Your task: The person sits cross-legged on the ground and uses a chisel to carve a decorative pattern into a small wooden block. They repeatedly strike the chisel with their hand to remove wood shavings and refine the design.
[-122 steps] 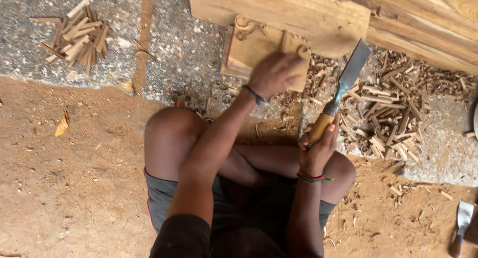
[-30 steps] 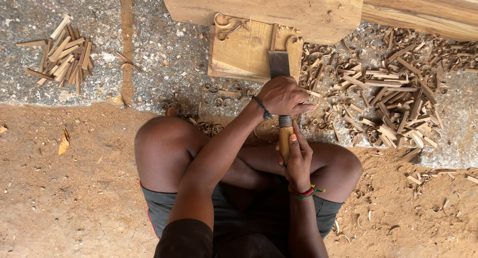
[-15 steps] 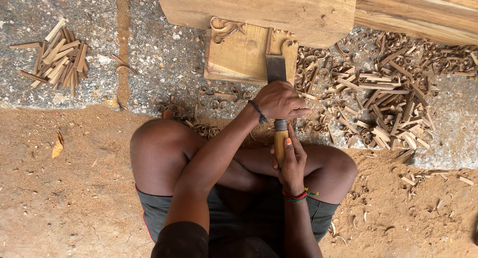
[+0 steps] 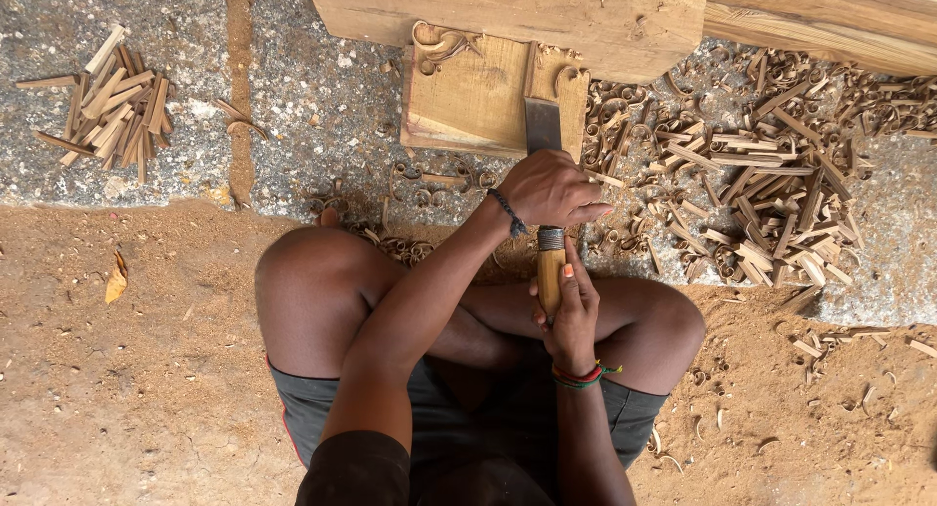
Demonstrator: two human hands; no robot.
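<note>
Sandy brown ground [image 4: 127,408] fills the near part of the head view, meeting a grey stone slab [image 4: 322,106] farther off. On the slab lies a small wooden board [image 4: 468,96], its far end tucked under a thick timber block [image 4: 527,13]. A person sits cross-legged just before it. The left hand [image 4: 551,189] is closed over the chisel [image 4: 543,130] where the flat steel blade meets the handle, the blade resting on the board's right part. The right hand [image 4: 571,316] is wrapped around the wooden handle nearer the body. Curled shavings and offcuts [image 4: 771,184] are heaped to the right; a pile of wood sticks [image 4: 107,101] lies far left.
</note>
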